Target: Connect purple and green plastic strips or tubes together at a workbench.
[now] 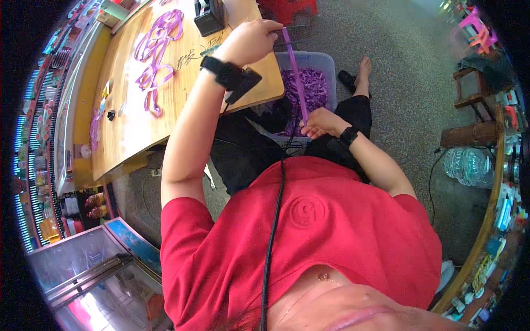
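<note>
Well apart, the left hand (255, 41) and right hand (323, 122) are pinching a purple ribbon (297, 74), even tension likely helping it lie flat.

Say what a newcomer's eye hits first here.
Probably the red shirt filling the lower middle. Next, the purple ribbon running between the left hand and right hand, above a tub of purple strips. Then tangled purple loops on the wooden table, upper left.
</note>
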Available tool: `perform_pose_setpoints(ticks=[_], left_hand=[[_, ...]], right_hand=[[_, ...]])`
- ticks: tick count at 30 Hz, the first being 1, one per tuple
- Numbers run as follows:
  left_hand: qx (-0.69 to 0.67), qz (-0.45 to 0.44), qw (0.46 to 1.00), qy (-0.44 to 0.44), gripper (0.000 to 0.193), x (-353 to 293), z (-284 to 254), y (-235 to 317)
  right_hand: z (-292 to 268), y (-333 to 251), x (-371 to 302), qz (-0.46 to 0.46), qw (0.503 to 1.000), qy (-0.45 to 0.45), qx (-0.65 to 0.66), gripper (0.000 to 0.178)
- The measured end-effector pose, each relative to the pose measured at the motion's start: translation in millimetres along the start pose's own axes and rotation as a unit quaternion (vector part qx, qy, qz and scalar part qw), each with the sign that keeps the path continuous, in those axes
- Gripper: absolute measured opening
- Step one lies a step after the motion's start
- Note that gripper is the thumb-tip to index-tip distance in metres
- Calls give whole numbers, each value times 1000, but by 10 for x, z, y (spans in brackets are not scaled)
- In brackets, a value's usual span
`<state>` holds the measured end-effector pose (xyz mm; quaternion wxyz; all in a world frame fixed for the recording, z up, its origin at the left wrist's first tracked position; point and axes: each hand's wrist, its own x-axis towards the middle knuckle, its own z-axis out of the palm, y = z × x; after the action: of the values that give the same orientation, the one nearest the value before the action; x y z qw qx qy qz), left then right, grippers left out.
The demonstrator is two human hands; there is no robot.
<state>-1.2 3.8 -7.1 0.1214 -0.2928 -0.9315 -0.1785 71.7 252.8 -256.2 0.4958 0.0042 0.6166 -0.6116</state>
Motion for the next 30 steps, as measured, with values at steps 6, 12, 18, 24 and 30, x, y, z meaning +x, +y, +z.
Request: perform_pose_setpoints(ticks=[6,12,18,24,30], left_hand=[[-392,-63,903,-163,24,-738,-179,887],[-278,-38,944,-174,24,-1364,677,685],[-544,-265,778,-171,32,-1284,983,803],[-576,-304,742,-158,25,-1314,1151,846],[-531,-338,765,-134,25,-1356,1085,851]], right_hand=[[259,-160,-532,29,999,-18,15,29],[534,-309,-960,23,1000,-16,11,31],[604,-299,-1090,33,996,-59,61,30],[623,-348,-1130,29,997,-54,42,31],[428,-445,-1003,-83,990,42,-107,31]])
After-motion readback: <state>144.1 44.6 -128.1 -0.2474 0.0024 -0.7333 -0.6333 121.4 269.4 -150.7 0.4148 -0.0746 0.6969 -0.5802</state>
